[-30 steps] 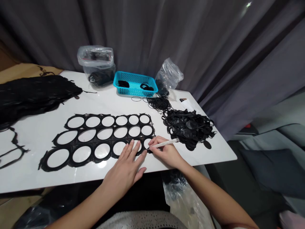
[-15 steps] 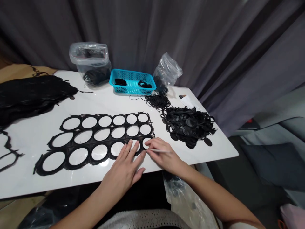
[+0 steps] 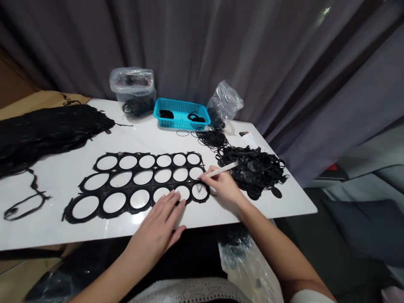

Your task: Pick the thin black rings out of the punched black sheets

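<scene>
A black, rubbery-looking sheet of joined rings [image 3: 101, 206] lies flat on the white table [image 3: 135, 242], its round holes in three rows. My left hand [image 3: 159, 225] rests with fingers stretched on the front row, toward its right end. Pinched in my right hand [image 3: 224, 187] is a slim whitish pen-shaped tool [image 3: 222, 169]. Its tip is at the sheet's right end, between the middle and front rows. A small dark strip shows below the tip, within the last front ring; whether it is loose I cannot tell.
Black discs and scraps [image 3: 252, 168] are heaped to the right, behind them thin black rings [image 3: 213, 139]. Further back stand a blue basket [image 3: 179, 123] and two clear bags [image 3: 132, 86]. A thick black pile [image 3: 47, 130] covers the left, with a loose scrap [image 3: 38, 195] before it.
My right hand has moved up and slightly right, from the front edge of the last front-row ring to its back side. My left hand stays on the sheet. The view has shifted.
</scene>
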The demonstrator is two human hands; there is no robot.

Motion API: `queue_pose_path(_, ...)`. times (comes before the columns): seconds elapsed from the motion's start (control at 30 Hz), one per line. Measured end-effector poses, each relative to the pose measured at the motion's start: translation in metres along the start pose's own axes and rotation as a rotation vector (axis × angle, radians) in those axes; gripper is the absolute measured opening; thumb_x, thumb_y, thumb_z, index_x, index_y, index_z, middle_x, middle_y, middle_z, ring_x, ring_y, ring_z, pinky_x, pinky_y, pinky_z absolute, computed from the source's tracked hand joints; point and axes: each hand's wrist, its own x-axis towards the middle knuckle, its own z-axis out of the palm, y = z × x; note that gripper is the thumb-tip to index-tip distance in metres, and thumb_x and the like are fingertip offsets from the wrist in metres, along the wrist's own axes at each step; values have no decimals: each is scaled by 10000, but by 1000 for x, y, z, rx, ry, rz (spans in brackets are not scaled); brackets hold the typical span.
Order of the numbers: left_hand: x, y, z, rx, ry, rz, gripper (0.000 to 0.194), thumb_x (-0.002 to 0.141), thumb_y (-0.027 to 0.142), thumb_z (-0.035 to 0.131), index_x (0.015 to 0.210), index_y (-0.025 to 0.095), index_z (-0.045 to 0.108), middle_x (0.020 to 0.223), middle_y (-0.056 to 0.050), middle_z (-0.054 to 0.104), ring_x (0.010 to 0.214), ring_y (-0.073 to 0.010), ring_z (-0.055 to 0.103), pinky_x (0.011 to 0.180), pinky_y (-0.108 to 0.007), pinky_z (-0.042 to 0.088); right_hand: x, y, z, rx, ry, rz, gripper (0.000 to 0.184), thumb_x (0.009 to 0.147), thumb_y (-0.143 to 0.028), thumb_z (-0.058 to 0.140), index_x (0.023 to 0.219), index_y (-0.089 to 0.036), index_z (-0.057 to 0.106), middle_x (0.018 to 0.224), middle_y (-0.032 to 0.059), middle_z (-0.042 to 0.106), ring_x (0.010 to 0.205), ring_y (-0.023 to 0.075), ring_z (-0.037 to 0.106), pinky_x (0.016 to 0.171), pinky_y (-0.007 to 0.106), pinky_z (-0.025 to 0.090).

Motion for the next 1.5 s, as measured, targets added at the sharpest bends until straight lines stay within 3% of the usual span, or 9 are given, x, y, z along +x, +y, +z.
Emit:
queue_pose_path(0.2, -20, -3, -1, 89, 36, -8, 480, 1007, 418, 512, 1367, 103, 543, 1402, -196, 578, 1320, -320, 534, 1086, -469, 467, -23, -9, 48, -8, -235, -31, 128, 876, -311, 625, 842, -190, 652, 909, 27, 721, 788, 162, 610, 720, 282, 445)
queue_pose_path(0.67, -22, -3, 3, 100, 5, -9, 498, 992, 411, 540, 1383, 102, 533, 1421, -179, 571, 1348, -325, 504, 1104, -467, 441, -24, -10, 56, -111, -279, -154, 106, 897, -212, 587, 797, -204, 623, 901, 16, 702, 884, 176, 641, 812, 308, 468)
queue_pose_path(0.9, -24, -4, 7, 97, 20, -5, 482, 986, 378, 541, 1380, 100, 536, 1416, -175, 576, 1370, -328, 483, 1114, -468, 433, -40, -5, 62, -625, -251, -587, 102, 934, -156, 530, 971, -190, 619, 1000, 93, 702, 953, 241, 592, 859, 385, 407)
queue_pose_path(0.97, -24, -4, 7, 98, 32, 2, 477, 982, 375, 547, 1376, 106, 540, 1421, -166, 577, 1373, -328, 480, 1114, -466, 435, -32, -3, 52, -755, -173, -609, 142, 920, -132, 511, 1000, -181, 618, 1002, 110, 701, 948, 259, 584, 845, 397, 385)
queue_pose_path(1.07, -23, -3, 5, 89, 36, -4, 463, 972, 365, 568, 1363, 117, 553, 1404, -154, 593, 1355, -326, 501, 1112, -460, 442, -5, -4, 25, -822, 172, -459, 176, 946, -146, 446, 892, -186, 609, 924, 111, 696, 875, 259, 581, 819, 395, 368)
queue_pose_path(1.13, -23, -2, 2, 74, 34, -12, 437, 974, 348, 565, 1351, 128, 564, 1392, -146, 603, 1350, -318, 508, 1109, -453, 447, 11, -8, 12, -760, 302, -355, 181, 950, -183, 452, 841, -198, 596, 919, 94, 703, 859, 249, 589, 812, 379, 374)
queue_pose_path(1.23, -27, -1, -5, 57, 40, -18, 415, 994, 325, 529, 1365, 142, 549, 1412, -141, 585, 1367, -300, 492, 1101, -441, 458, 20, -18, 17, -497, 146, -257, 156, 928, -243, 512, 800, -213, 597, 900, 44, 721, 811, 209, 614, 757, 321, 407)
queue_pose_path(1.37, -42, -4, -11, 102, 92, -122, 470, 1011, 376, 497, 1408, 123, 506, 1406, -177, 573, 1321, -311, 530, 1062, -454, 484, 5, -29, 57, -220, -207, -187, 130, 901, -269, 571, 795, -210, 620, 903, 16, 730, 818, 177, 635, 747, 284, 443)
queue_pose_path(1.5, -56, -10, -10, 175, 89, -123, 481, 1019, 408, 482, 1394, 112, 525, 1370, -174, 608, 1288, -315, 552, 1063, -451, 473, -10, -31, 84, -106, -381, -156, 124, 893, -268, 597, 792, -203, 627, 932, 20, 728, 864, 172, 644, 791, 286, 466)
